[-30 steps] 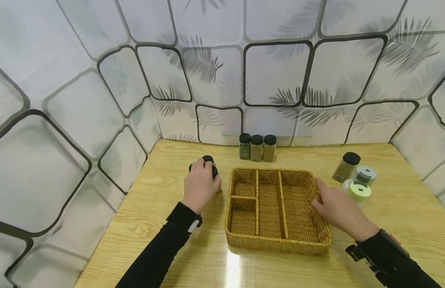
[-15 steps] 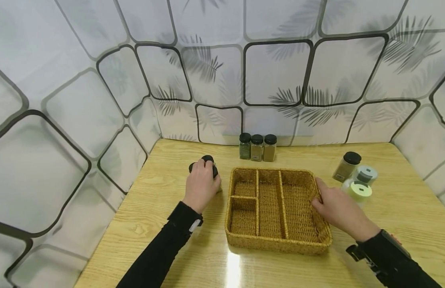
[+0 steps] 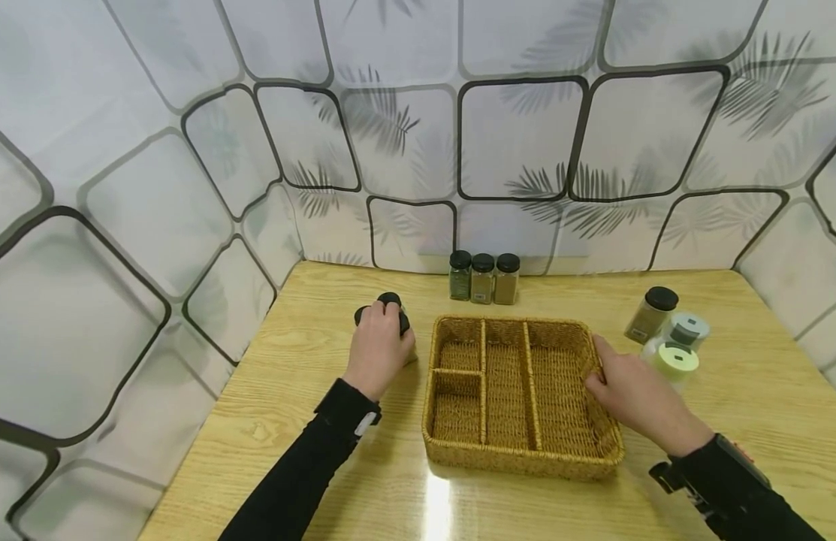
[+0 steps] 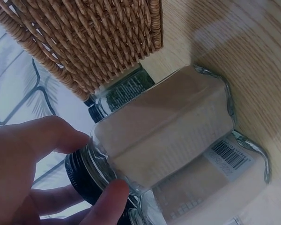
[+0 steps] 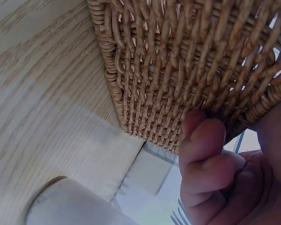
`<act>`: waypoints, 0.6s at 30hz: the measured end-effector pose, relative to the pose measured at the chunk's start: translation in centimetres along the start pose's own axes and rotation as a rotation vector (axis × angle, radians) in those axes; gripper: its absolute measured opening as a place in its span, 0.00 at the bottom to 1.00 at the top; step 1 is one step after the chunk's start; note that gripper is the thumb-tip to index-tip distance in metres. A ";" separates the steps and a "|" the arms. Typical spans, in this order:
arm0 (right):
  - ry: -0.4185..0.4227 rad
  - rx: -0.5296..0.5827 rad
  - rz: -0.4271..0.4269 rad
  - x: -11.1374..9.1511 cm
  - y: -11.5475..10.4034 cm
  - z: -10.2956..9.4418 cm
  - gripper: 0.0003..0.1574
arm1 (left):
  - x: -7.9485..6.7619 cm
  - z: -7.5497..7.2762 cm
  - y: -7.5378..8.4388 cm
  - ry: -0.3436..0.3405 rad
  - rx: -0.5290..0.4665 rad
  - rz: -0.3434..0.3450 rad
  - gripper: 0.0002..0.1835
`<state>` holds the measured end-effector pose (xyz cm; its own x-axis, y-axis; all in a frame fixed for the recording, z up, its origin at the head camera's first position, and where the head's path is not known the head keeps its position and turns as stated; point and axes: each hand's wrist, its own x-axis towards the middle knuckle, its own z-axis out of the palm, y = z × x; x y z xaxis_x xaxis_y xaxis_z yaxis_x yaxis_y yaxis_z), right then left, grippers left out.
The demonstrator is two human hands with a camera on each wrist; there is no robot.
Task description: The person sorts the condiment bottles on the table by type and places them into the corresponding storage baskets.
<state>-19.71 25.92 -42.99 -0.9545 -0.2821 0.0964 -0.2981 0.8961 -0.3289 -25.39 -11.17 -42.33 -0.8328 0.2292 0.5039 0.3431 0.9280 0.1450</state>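
My left hand (image 3: 377,347) reaches down over a small cluster of black-lidded spice jars left of the basket. In the left wrist view its thumb and fingers grip the black lid of a spice jar (image 4: 164,126) filled with tan powder. A second tan jar (image 4: 210,183), with a barcode label, stands right beside it. A woven basket (image 3: 519,458) with several compartments lies in the middle of the table. My right hand (image 3: 637,391) holds the basket's right wall, thumb over the rim and fingers curled against the outside, as the right wrist view shows.
Three black-lidded spice jars (image 3: 482,279) line up behind the basket near the back curtain. At the right stand another spice jar (image 3: 642,321), a white-lidded container (image 3: 688,327) and a yellow-green-lidded container (image 3: 676,361), close to my right hand. Patterned curtain (image 3: 519,135) surrounds the wooden table (image 3: 289,391).
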 end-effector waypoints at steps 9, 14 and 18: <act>0.003 -0.002 -0.003 -0.1 -0.1 0.1 0.41 | -0.1 0.1 -0.1 0.015 -0.005 0.018 0.13; 0.010 0.000 -0.007 -0.1 -0.1 0.1 0.40 | -0.1 0.1 0.0 0.016 -0.007 0.008 0.13; 0.018 0.000 -0.012 -0.1 0.0 0.1 0.40 | 0.0 0.0 0.1 0.025 -0.019 0.006 0.12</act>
<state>-19.59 25.87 -43.12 -0.9507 -0.2871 0.1173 -0.3100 0.8924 -0.3279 -25.36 -11.08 -42.34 -0.8198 0.2271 0.5257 0.3564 0.9209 0.1579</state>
